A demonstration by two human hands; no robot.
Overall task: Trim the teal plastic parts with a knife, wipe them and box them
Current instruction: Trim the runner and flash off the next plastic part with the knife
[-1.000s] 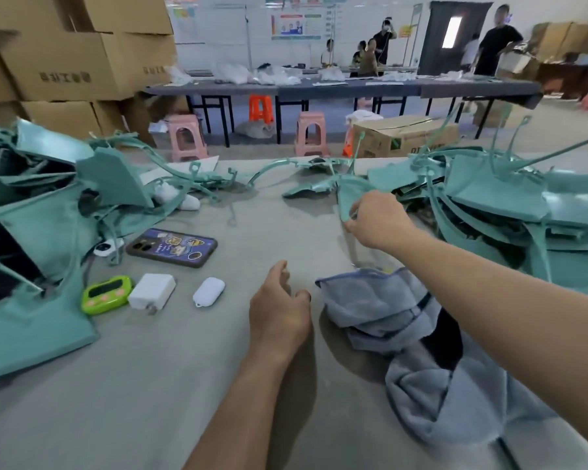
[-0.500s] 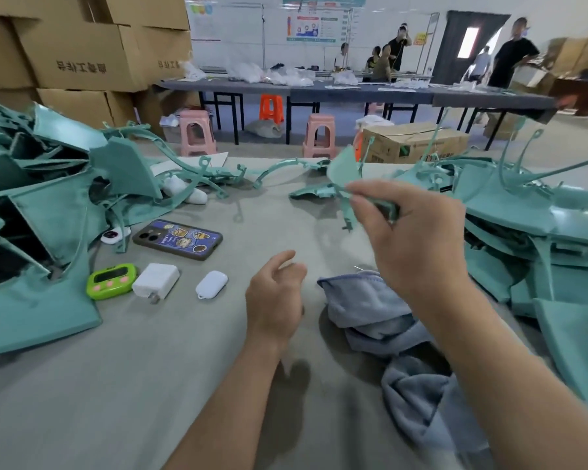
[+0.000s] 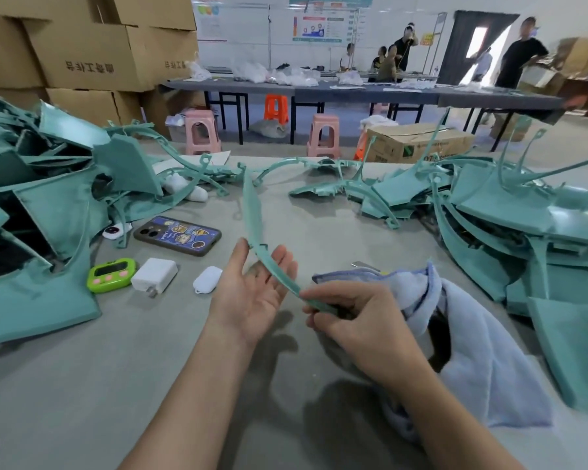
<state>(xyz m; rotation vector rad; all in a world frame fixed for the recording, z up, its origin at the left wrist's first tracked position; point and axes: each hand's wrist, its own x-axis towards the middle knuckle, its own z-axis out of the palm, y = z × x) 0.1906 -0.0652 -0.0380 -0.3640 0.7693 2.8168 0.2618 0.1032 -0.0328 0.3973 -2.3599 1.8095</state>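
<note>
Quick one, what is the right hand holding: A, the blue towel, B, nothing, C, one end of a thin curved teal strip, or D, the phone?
C: the right hand pinches the near end of the teal strip, which crosses the open left hand; towel and phone lie on the table.

LEFT: left hand turned palm up, fingers straight and relaxed, curved teal strip lying across the fingers | RIGHT: right hand knuckles up, thumb and curled fingers pinching the strip's near end | ARMS: both bare forearms reach in from the bottom edge, hands close together
</note>
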